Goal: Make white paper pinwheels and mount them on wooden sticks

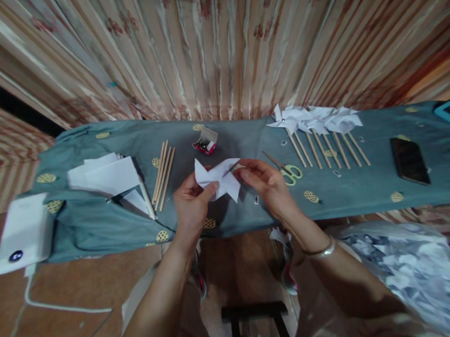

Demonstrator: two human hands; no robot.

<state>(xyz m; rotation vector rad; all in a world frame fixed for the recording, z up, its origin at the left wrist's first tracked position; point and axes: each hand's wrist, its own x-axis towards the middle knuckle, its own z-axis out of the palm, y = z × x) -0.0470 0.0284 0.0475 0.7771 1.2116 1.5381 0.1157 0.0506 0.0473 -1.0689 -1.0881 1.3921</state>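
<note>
Well to the left of the hands, white paper sheets (pixel 111 178) lie on the tabletop (pixel 359 191). Closer in, some wooden sticks (pixel 163 178) lie side by side near the left hand (pixel 190 202). The left hand pinches a white paper pinwheel (pixel 217 178), which is between the two hands. A little red box (pixel 205 146) sits open just past it. The right hand (pixel 265 183) pinches a thin thing (pixel 232 168) by the pinwheel, too blurry to name. Right of that hand are green-handled scissors (pixel 286 169), then pinwheels on sticks (pixel 318 120) farther away, then a black phone (pixel 410 160).
</note>
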